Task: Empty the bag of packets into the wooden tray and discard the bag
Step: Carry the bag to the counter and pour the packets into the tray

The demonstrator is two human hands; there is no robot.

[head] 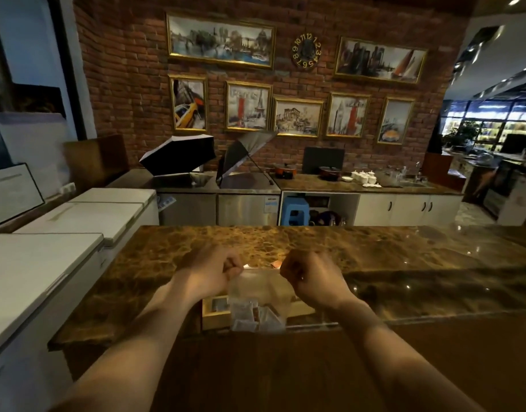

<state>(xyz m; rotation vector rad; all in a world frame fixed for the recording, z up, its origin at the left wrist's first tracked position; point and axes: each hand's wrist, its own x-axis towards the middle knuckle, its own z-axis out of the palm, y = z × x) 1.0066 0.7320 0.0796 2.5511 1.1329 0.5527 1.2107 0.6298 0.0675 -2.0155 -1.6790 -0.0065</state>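
Both of my hands are up over the near edge of the marble counter (pixel 374 251), fists curled, each pinching an upper corner of the clear plastic bag (pixel 260 288). My left hand (pixel 217 270) grips the bag's left corner and my right hand (pixel 308 275) grips the right one, with the top edge stretched taut between them. The bag hangs down from my fingers, its lower end sagging directly over the wooden tray (pixel 218 318), which sits on the counter just in front of me, between my forearms. Several pale packets (pixel 244 315) are bunched at the bottom of the bag; through the cloudy plastic I cannot tell whether some already lie in the tray or all are inside the bag. A darker packet shows in the tray's left compartment. Just beyond my knuckles, two small slips, perhaps loose packets, lie on the marble. Across the aisle a steel counter carries two opened umbrellas (pixel 178 154), and framed pictures and a clock (pixel 306 51) hang on the brick wall behind.
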